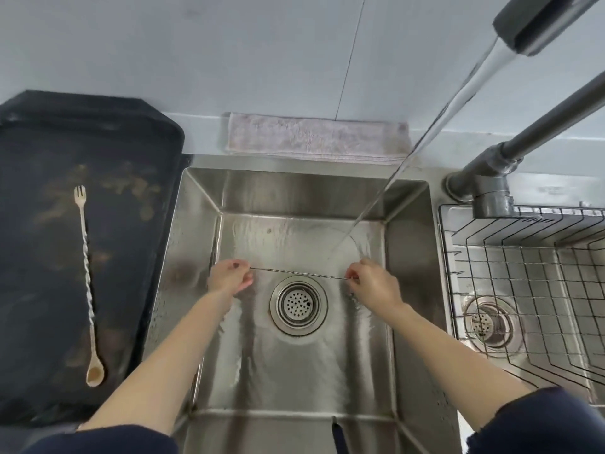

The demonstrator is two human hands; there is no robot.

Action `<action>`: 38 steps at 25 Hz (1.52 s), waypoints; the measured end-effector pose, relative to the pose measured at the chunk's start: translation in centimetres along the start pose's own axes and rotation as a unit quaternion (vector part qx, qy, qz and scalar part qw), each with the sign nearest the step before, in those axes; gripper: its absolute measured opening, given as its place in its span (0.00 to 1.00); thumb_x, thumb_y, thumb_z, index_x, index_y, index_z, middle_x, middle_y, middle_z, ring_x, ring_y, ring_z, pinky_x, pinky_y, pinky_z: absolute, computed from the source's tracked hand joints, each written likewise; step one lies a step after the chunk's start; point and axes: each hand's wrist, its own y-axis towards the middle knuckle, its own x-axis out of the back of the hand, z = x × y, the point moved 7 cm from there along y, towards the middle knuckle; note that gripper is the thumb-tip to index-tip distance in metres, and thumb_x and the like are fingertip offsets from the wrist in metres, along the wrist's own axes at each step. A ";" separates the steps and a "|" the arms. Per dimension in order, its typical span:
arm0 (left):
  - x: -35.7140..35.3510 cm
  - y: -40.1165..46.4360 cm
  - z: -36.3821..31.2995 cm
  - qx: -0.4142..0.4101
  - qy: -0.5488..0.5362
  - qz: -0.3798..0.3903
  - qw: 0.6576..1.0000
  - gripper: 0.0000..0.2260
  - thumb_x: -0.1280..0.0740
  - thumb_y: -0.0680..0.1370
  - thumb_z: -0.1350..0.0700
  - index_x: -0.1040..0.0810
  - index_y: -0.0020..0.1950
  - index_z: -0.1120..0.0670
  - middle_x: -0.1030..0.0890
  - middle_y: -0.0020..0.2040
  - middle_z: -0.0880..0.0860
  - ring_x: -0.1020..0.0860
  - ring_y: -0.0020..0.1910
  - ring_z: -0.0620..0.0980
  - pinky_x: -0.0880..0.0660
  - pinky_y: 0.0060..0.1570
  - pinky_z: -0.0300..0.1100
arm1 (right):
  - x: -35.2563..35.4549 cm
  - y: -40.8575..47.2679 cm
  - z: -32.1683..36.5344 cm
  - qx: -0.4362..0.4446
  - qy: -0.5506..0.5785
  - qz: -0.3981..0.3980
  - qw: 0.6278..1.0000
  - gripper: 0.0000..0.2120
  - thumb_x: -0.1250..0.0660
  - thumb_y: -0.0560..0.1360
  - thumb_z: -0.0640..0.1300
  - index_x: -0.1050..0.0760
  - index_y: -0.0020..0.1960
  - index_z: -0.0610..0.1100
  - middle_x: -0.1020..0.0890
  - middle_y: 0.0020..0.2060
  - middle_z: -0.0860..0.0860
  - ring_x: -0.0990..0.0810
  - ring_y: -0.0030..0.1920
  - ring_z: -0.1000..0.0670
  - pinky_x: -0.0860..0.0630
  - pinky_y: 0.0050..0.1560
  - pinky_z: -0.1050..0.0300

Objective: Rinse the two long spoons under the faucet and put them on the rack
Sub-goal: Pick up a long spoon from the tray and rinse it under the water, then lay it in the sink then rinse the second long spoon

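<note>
Steel sink basin [209, 204], water streaming from the grey faucet [537, 24] at far right & landing in the basin's far-right part. Both hands low in the basin w/ a thin twisted silver long spoon [299, 273] held level between them, just far of the round drain strainer [298, 303]. Left hand [229, 273] pinches the left end, right hand [371, 280] pinches the right end; spoon sits near the stream, not under it. 2nd long spoon, pale w/ fork tip [87, 283], lies on the dark tray [39, 158] at left. Wire rack [530, 257] at right holds no spoon. Folded pale cloth [317, 137] on the counter behind the sink.
</note>
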 end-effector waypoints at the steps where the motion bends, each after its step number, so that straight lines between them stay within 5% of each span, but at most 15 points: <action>1: 0.0 0.4 0.6 -0.002 0.029 -0.006 1.000 0.07 0.37 0.76 0.64 0.24 0.53 0.62 0.24 0.38 0.55 0.26 0.34 0.45 0.22 0.30 0.31 | -0.4 0.2 0.0 0.000 -0.008 0.005 1.000 0.09 0.39 0.77 0.43 0.23 0.54 0.43 0.23 0.56 0.45 0.23 0.57 0.44 0.25 0.50 0.52; 7: 0.1 1.2 2.2 0.001 0.099 -0.021 0.995 0.11 0.35 0.76 0.64 0.25 0.57 0.66 0.24 0.37 0.55 0.27 0.32 0.45 0.20 0.38 0.37 | -1.8 0.4 -0.1 0.002 -0.041 0.021 0.999 0.10 0.41 0.78 0.41 0.24 0.56 0.43 0.23 0.56 0.45 0.24 0.57 0.43 0.27 0.49 0.54; 12: 0.2 0.7 1.8 -0.003 0.140 -0.027 0.990 0.13 0.36 0.76 0.63 0.27 0.61 0.62 0.25 0.47 0.57 0.28 0.31 0.44 0.22 0.31 0.35 | -1.9 0.4 -0.5 -0.010 -0.038 0.017 0.999 0.12 0.44 0.78 0.37 0.24 0.56 0.43 0.22 0.56 0.44 0.23 0.55 0.42 0.26 0.49 0.53; 14: 0.4 0.2 1.6 0.006 0.153 -0.030 0.988 0.06 0.36 0.76 0.61 0.25 0.52 0.58 0.25 0.48 0.57 0.27 0.32 0.45 0.25 0.33 0.38 | -1.8 0.1 -0.4 -0.010 -0.037 0.016 0.999 0.13 0.44 0.78 0.37 0.25 0.57 0.43 0.21 0.56 0.44 0.22 0.55 0.42 0.25 0.50 0.52; 16: 0.6 -0.7 1.0 0.008 0.173 -0.031 0.984 0.02 0.36 0.75 0.59 0.24 0.47 0.54 0.23 0.51 0.58 0.22 0.38 0.50 0.24 0.42 0.43 | -1.6 -0.3 -0.2 -0.013 -0.032 0.018 0.999 0.13 0.44 0.78 0.38 0.26 0.59 0.44 0.21 0.57 0.44 0.22 0.56 0.41 0.25 0.53 0.51; 20: 0.5 -2.6 -0.7 -0.053 0.302 0.000 0.952 0.20 0.37 0.76 0.54 0.32 0.67 0.58 0.26 0.66 0.59 0.27 0.63 0.58 0.31 0.66 0.46 | -0.6 -1.5 1.0 -0.012 -0.036 0.033 0.999 0.17 0.41 0.77 0.41 0.30 0.65 0.44 0.21 0.59 0.42 0.24 0.59 0.40 0.26 0.59 0.48; 24: 0.1 -6.2 -2.8 -0.125 0.409 0.028 0.903 0.18 0.40 0.77 0.56 0.32 0.66 0.61 0.27 0.66 0.60 0.29 0.65 0.59 0.32 0.62 0.44 | 0.7 -3.6 3.0 -0.002 -0.024 0.050 0.998 0.23 0.39 0.77 0.45 0.37 0.71 0.46 0.26 0.64 0.42 0.30 0.66 0.41 0.33 0.66 0.46; 28: 0.9 -9.5 -4.3 -0.170 0.435 0.042 0.883 0.27 0.36 0.76 0.53 0.39 0.72 0.57 0.34 0.73 0.57 0.34 0.71 0.56 0.36 0.68 0.45 | 2.7 -6.3 5.6 0.026 -0.019 0.045 0.998 0.26 0.38 0.77 0.48 0.39 0.72 0.45 0.30 0.69 0.44 0.34 0.70 0.42 0.35 0.70 0.45; 38: 9.9 -16.5 -8.1 -0.285 0.448 -0.053 0.846 0.23 0.40 0.77 0.52 0.38 0.71 0.55 0.29 0.69 0.57 0.29 0.66 0.58 0.31 0.63 0.51 | 5.0 -12.1 16.8 0.121 0.011 -0.027 0.992 0.21 0.40 0.77 0.48 0.34 0.69 0.46 0.26 0.66 0.45 0.29 0.67 0.43 0.33 0.66 0.49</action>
